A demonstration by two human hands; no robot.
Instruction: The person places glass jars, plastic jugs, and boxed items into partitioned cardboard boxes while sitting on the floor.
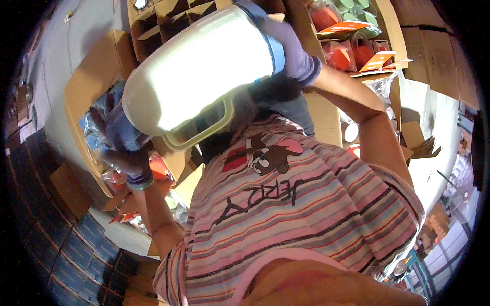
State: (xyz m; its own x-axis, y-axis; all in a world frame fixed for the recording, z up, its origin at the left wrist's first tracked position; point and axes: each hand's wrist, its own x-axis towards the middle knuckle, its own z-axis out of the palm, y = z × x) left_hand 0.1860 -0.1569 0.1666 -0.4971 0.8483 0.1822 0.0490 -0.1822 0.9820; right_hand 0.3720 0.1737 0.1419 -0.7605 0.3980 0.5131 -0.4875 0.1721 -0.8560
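A large cream-white pitcher [204, 66] with a looped side handle [224, 115] and a blue lid [275, 53] lies tilted across my front, its lid end up toward the right. My right hand [295, 53], in a purple glove, is closed round the lid end. At the opposite end, my left hand [126, 137], gloved in dark purple, cups the pitcher's base. Some of its fingers are in shadow or behind the base. Nothing is in the handle loop.
Beyond the pitcher stands a cardboard box with dividers [162, 14]. An open carton [400, 38] at the right holds plastic-wrapped orange and green items. Another carton [84, 92] at the left holds wrapped blue and red ones. Dark boxes [76, 250] are stacked at the lower left.
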